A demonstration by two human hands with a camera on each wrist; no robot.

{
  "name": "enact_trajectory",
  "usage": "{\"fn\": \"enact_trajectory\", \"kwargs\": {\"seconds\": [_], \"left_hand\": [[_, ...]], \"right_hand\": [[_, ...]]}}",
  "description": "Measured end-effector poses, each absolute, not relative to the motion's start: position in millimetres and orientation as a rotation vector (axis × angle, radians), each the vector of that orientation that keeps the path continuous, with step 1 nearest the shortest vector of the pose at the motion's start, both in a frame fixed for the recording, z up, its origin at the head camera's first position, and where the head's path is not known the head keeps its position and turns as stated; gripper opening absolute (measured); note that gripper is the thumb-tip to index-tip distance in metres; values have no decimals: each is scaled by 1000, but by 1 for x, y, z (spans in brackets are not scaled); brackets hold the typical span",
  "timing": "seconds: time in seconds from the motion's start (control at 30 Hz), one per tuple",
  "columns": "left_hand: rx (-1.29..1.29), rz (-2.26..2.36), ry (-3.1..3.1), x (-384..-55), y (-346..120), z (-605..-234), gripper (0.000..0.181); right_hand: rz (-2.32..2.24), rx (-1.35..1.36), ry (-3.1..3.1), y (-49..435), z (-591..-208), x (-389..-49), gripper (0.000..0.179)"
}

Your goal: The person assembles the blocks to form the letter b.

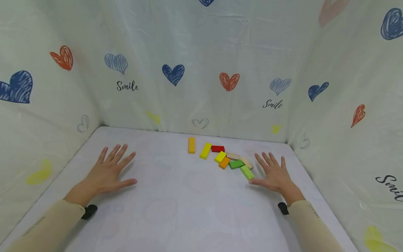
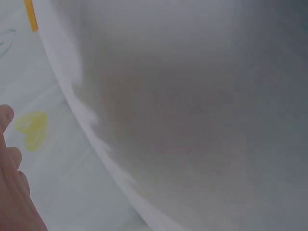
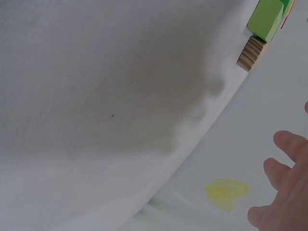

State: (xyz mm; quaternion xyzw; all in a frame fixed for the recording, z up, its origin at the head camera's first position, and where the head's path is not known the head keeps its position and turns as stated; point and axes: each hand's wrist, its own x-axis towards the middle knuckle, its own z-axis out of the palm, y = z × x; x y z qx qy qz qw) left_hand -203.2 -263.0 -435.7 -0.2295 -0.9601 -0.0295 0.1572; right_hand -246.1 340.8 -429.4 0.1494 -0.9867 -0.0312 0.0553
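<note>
My left hand [image 1: 108,173] is spread over the left of the white table, fingers straight, holding nothing. On the other side my right hand [image 1: 274,175] is spread the same way, beside a loose group of wooden blocks. Its thumb tip appears right by the light green block [image 1: 247,172]; whether they touch I cannot tell. The group also has a green block [image 1: 236,164], an orange block [image 1: 224,162], a red block [image 1: 218,148], yellow blocks [image 1: 205,151] and plain wood blocks [image 1: 233,156]. An amber block [image 1: 191,145] stands apart at the group's left.
The white table [image 1: 176,210] ends at a back edge just behind the blocks. A pale curtain [image 1: 195,101] printed with hearts and "Smile" hangs behind and along both sides. In the left wrist view, part of an amber block [image 2: 31,17] shows at the top.
</note>
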Motion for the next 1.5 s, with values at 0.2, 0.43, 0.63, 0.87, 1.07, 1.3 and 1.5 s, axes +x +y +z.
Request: {"fn": "enact_trajectory", "kwargs": {"seconds": [0.2,0.43,0.63,0.87,1.07,1.3,1.5], "left_hand": [[-689,-95,-2773,-210,-241,-432,94],[-732,-128,-2817,-216,-214,-428,96],[-791,-153,-2799,-221,-192,-432,95],[-876,-165,-2755,-231,-160,-431,92],[-914,-190,-2813,-238,-135,-432,92],[-969,-277,-2859,-245,-110,-433,91],[-1013,-332,-2872,-253,-89,-431,90]], "right_hand": [[-66,463,-3006,328,-429,-249,117],[14,510,-3015,306,-428,-251,115],[89,562,-3016,287,-426,-253,115],[136,552,-3035,270,-427,-259,116],[193,551,-3061,256,-426,-259,113],[205,543,-3060,245,-425,-264,111],[219,524,-3063,237,-425,-268,108]]}}
